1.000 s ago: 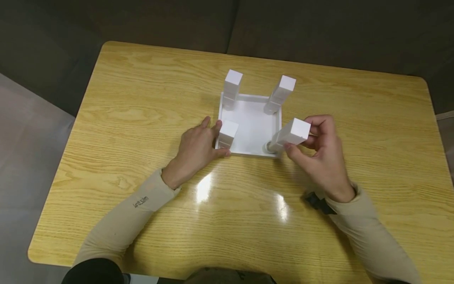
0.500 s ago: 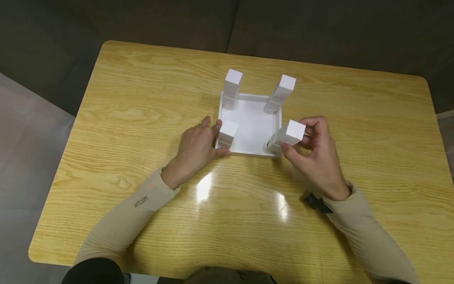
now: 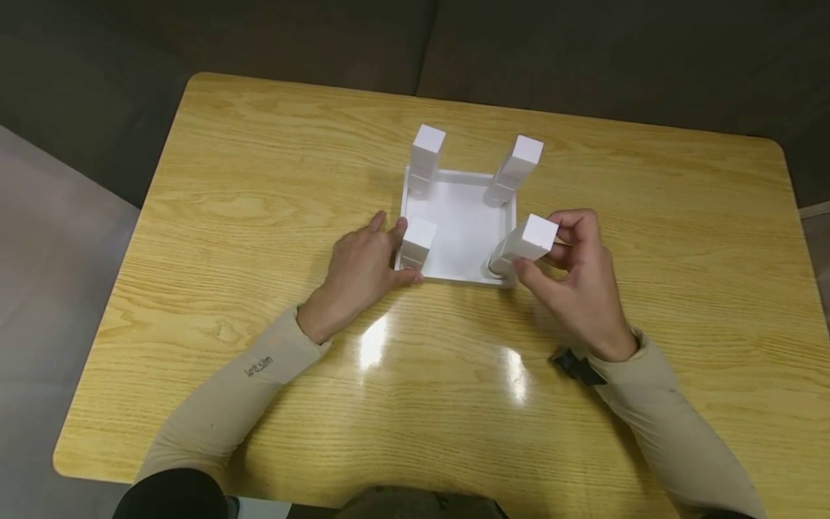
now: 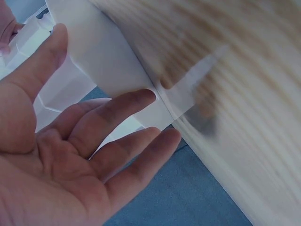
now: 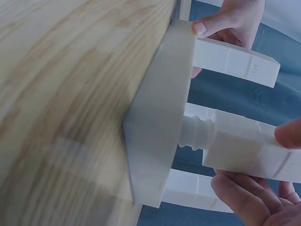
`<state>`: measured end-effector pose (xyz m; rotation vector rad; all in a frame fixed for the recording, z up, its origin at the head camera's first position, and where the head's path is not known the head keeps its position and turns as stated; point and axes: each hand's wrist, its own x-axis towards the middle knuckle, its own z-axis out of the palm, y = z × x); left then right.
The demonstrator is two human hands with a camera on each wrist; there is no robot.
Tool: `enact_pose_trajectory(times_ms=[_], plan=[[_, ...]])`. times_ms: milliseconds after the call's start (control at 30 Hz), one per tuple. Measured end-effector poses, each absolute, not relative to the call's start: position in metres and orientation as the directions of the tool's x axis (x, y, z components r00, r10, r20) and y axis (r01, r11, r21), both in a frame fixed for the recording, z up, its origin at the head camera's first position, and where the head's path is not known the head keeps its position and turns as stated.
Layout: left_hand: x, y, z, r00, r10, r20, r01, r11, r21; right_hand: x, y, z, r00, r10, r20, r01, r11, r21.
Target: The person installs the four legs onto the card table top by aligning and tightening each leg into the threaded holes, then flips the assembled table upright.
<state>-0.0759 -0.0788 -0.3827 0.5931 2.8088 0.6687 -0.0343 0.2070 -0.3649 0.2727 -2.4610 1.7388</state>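
A white square base (image 3: pixel 463 238) with a raised rim lies on the table, a white post standing at each corner. At the near-right corner my right hand (image 3: pixel 580 281) pinches a post (image 5: pixel 240 141) between thumb and fingers. In the right wrist view, a threaded screw end (image 5: pixel 196 133) shows between that post and the base. The post leans slightly outward in the head view. My left hand (image 3: pixel 363 267) holds the near-left corner, thumb on the front side and forefinger on the left side, around the post (image 3: pixel 418 245) there. Its other fingers (image 4: pixel 143 176) extend loosely beside the base.
Two more posts, the far-left post (image 3: pixel 426 155) and far-right post (image 3: pixel 515 169), rise from the back corners. The wooden table (image 3: pixel 272 180) has rounded corners. A dark grey partition (image 3: pixel 551 58) stands behind its far edge.
My right hand has shifted slightly left with the post, which leans outward less than a second ago. My left hand stays at its corner of the base.
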Motion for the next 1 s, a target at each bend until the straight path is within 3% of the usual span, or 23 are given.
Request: enact_pose_trajectory(times_ms=[533,833,1000], plan=[[-0.0762,-0.0786,-0.3842,-0.901,0.425,-0.08,0.343,0.815,0.467,-0.0326,0.206,-0.3749,-0.984,-0.094,0.15,-0.173,0.341,-0.924],[-0.0758,-0.0784,-0.3835,-0.902,0.424,-0.076,0.346,0.818,0.459,-0.0352,0.2124,-0.3742,-0.956,-0.171,0.24,-0.295,0.545,-0.785],[-0.0759,-0.0779,-0.3833,-0.904,0.419,-0.09,0.334,0.821,0.463,-0.0359,0.2155,-0.3743,-0.935,-0.214,0.282,-0.354,0.586,-0.729]])
